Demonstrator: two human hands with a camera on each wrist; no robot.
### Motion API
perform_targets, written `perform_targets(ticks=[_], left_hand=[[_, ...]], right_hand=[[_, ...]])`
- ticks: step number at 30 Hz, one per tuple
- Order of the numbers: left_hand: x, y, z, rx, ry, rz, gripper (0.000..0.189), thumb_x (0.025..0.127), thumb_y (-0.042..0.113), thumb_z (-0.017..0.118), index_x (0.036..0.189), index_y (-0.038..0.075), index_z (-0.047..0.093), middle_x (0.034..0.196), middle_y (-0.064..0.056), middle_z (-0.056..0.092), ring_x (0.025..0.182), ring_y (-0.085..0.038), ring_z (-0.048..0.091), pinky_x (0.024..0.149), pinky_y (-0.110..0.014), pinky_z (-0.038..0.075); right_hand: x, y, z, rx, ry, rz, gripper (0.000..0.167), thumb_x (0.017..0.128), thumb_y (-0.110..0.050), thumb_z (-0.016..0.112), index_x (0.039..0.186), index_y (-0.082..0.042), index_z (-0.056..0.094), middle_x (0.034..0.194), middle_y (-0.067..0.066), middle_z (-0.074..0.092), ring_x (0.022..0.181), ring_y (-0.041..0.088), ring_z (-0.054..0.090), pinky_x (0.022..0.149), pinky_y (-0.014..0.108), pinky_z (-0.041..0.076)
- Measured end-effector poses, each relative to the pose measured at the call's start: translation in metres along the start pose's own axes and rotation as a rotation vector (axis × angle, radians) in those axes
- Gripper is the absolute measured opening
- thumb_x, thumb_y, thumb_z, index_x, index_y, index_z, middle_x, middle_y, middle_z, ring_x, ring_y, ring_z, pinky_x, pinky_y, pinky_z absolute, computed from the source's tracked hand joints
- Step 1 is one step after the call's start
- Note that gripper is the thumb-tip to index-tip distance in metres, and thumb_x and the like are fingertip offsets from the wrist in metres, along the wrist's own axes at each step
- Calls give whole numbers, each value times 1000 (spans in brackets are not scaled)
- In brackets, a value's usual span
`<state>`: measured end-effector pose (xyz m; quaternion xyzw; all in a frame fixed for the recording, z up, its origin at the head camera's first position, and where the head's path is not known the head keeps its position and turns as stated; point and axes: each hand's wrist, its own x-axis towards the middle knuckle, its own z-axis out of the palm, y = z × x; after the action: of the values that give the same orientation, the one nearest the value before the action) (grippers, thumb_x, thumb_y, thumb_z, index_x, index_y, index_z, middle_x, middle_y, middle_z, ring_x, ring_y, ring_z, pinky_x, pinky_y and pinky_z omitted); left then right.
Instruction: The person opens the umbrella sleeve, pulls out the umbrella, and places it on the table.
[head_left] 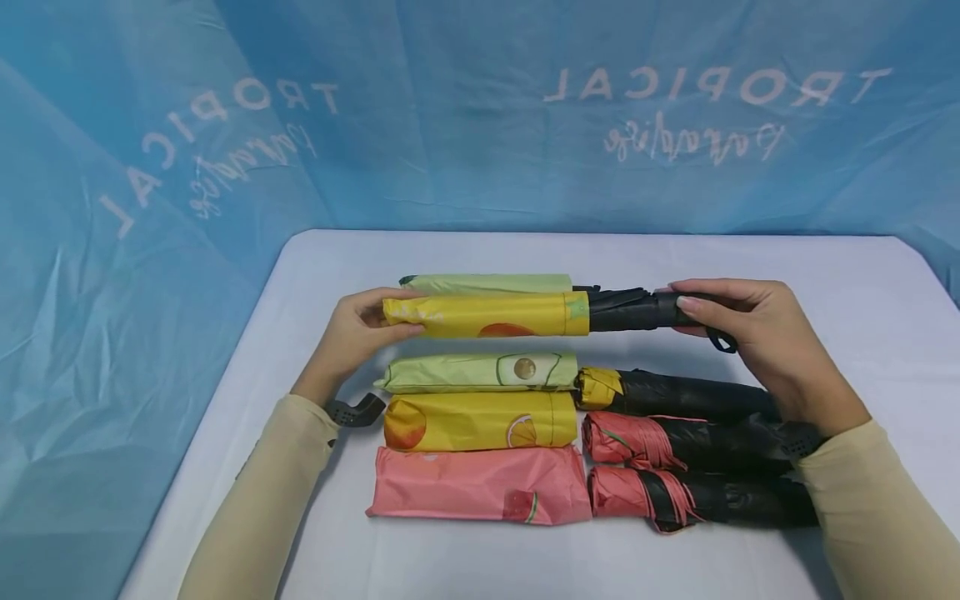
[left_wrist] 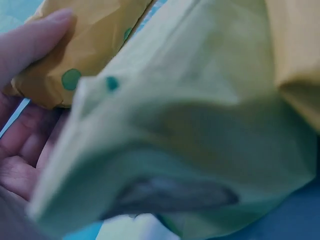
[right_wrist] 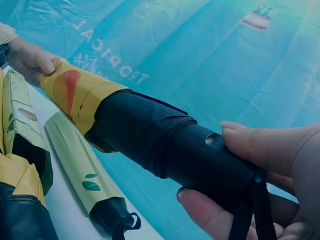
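A folded black umbrella (head_left: 622,310) is held level above the table, its far part inside a yellow fruit-print sleeve (head_left: 480,315). My left hand (head_left: 367,323) pinches the closed left end of that sleeve between thumb and fingers. At the other end, my right hand (head_left: 757,329) grips the black handle (right_wrist: 205,162), with a wrist loop hanging below it. The umbrella's black folds show between the sleeve's mouth and the handle. Behind it lies a light green sleeved umbrella (head_left: 483,282), partly hidden in the head view; its black end and loop show in the right wrist view.
Nearer me lie a green avocado-print sleeve (head_left: 450,373), a yellow one (head_left: 465,421) and a pink one (head_left: 465,487). To their right are a yellow-and-black folded umbrella (head_left: 675,393) and two pink-and-black ones (head_left: 630,440). A blue curtain (head_left: 480,125) hangs behind the white table (head_left: 337,258).
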<state>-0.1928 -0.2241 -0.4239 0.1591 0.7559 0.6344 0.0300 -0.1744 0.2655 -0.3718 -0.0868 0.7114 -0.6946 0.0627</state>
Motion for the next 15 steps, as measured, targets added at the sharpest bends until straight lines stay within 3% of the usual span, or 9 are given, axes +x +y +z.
perform_targets(ticks=[10,15], left_hand=[[0,-4,-6,-12,60,3,39,85,3,84,123,7,74,108,-12,71,82,-19,69,71,-30,60],[-1,-8,-8,-46,60,-6,39,85,0,82,123,6,73,106,-11,71,83,-18,69,73,-31,60]], right_hand=[[-2,-1,-12,39,7,-13,39,97,-8,71,132,9,64,124,11,70,106,21,68,83,27,59],[-3,-1,-19,44,16,-29,37,97,-5,70,131,10,64,123,10,71,105,21,68,82,26,60]])
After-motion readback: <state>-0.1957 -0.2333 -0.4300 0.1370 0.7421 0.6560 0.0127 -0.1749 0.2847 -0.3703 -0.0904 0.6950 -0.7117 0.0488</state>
